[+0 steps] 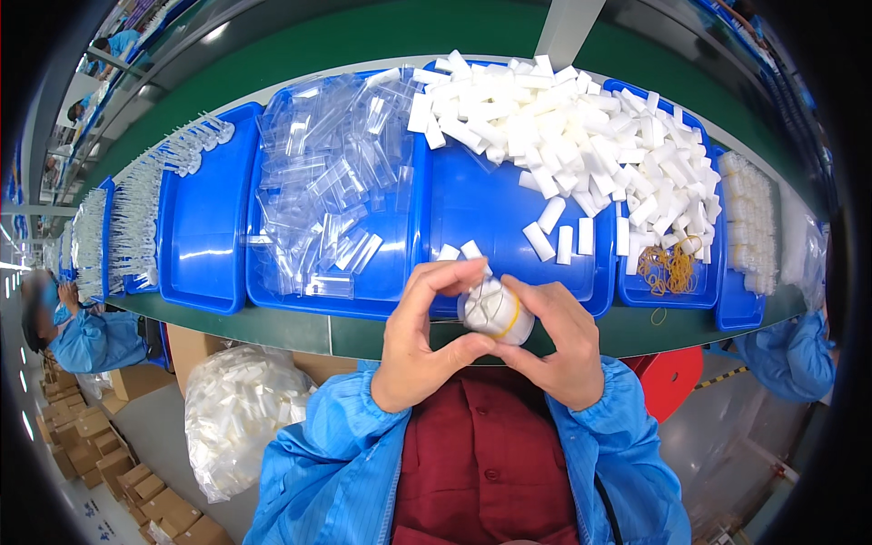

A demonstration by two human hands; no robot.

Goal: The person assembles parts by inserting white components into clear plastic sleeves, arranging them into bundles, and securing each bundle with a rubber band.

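Just past the front edge of the table, a round bundle of white pieces point(490, 318) with a yellow rubber band around it is held between my hands. My left hand point(420, 343) is closed on its left side, index fingertip near the top and thumb at the bottom. From the right, my right hand point(565, 345) curls its fingers around the bundle, and its thumb meets the left one below. Beyond my hands, small white blocks point(581, 136) are heaped over blue trays. Several yellow rubber bands point(670, 269) lie at the heap's near right.
Clear plastic sleeves point(331, 182) fill a blue tray to the left. Farther left is another blue tray point(207, 227) with thin white pieces along its edge. Banded white bundles point(749, 218) stand far right. A bag of white pieces point(241, 418) sits below the table; co-workers sit both sides.
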